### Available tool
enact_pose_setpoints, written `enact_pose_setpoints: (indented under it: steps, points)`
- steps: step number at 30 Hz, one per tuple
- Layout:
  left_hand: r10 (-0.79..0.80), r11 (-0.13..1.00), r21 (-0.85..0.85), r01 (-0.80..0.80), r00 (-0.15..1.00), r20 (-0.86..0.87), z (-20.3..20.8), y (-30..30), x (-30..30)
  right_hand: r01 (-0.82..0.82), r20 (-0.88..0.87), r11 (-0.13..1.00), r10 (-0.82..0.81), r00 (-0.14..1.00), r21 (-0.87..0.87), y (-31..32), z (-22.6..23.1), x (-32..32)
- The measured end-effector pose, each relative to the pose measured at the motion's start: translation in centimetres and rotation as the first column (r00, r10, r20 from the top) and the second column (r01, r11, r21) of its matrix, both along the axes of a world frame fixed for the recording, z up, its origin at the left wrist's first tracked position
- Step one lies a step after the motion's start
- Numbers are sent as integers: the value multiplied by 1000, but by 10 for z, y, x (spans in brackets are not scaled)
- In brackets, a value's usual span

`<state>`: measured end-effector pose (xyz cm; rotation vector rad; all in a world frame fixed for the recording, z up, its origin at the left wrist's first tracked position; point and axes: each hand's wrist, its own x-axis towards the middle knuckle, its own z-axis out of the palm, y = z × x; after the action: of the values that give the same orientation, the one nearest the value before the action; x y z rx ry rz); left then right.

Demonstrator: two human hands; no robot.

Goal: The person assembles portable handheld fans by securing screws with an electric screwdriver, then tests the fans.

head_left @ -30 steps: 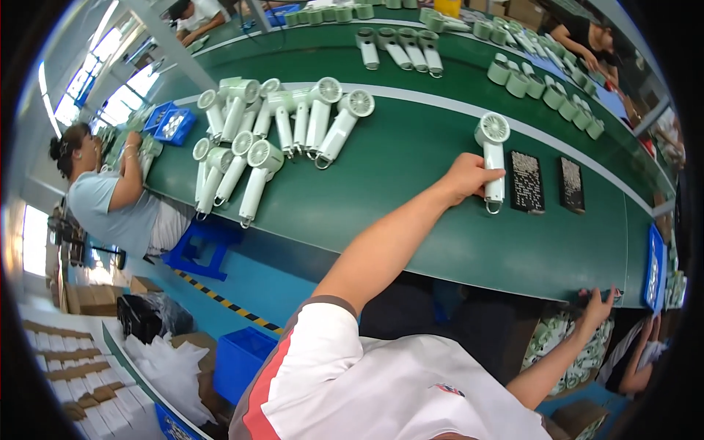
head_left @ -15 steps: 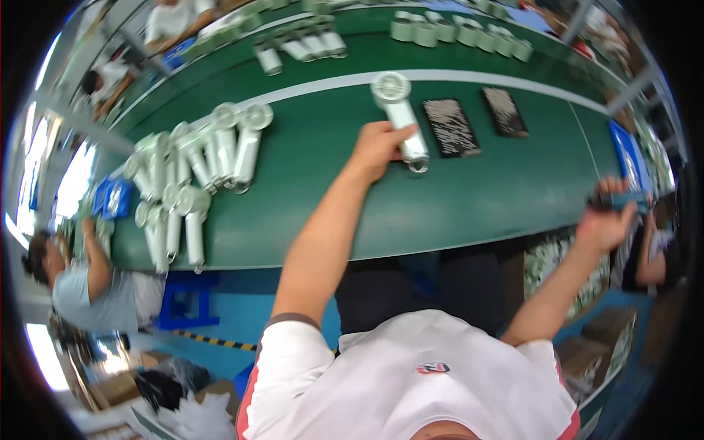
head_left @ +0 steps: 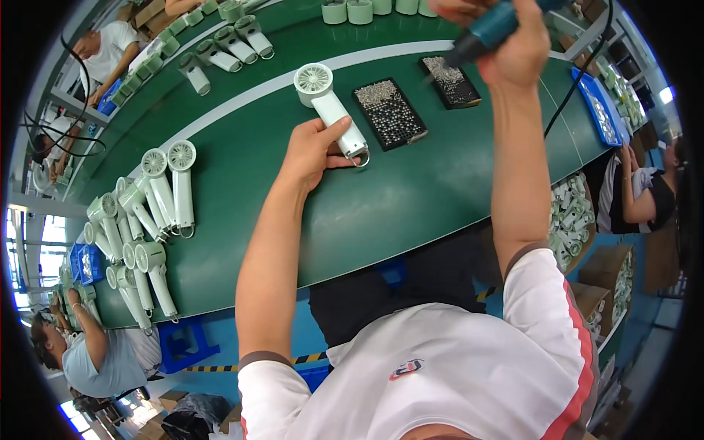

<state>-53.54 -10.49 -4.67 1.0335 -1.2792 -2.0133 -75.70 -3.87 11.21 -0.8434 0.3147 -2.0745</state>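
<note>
A pale green and white handheld fan [head_left: 334,114] lies at the middle of the green table, its round grille toward the far side. My left hand [head_left: 308,150] is closed on its handle, thumb on top, fingers partly hidden beneath. My right hand [head_left: 522,59], raised at the far right, grips a teal electric screwdriver [head_left: 490,31]. Its dark nose points down and left above a black tray [head_left: 463,104] of small metal screws, and the tip is blurred. A second black tray [head_left: 403,142] of small metal parts sits between the fan and that tray.
Several similar fans [head_left: 176,191] are grouped at the left. More fans [head_left: 238,48] and pale green cup-shaped parts [head_left: 359,11] stand beyond the white strip. A blue tray [head_left: 614,136] is at the right. A black cable [head_left: 579,84] hangs nearby. Co-workers sit at left [head_left: 99,363] and right [head_left: 638,198].
My right hand has swung up from the right table edge with the screwdriver to above the far screw tray. My left hand still holds the fan; the whole view has shifted and turned.
</note>
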Motion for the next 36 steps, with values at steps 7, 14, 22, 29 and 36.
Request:
enact_pose_setpoints:
  steps: [7, 14, 22, 29, 36]
  points:
    - [-43, 999, 19, 44, 999, -26, -3, -15, -18, 184, -371, 982, -154, 916, 48, -30, -67, -19]
    - [-63, 998, -2, 63, 998, -9, -13, -17, -13, 442, -441, 848, -291, 849, 293, -35, -95, 6]
    - [-34, 998, -52, 37, 998, 49, -10, -13, -16, 583, -463, 787, -447, 765, 203, -35, -105, 4]
    - [-47, 998, -49, 50, 996, 77, -12, -14, -16, 525, -465, 831, -397, 792, 186, -41, -113, 9]
    - [-49, 997, -60, 53, 997, 56, -12, -13, -15, 520, -467, 839, -401, 788, 159, -43, -118, 7]
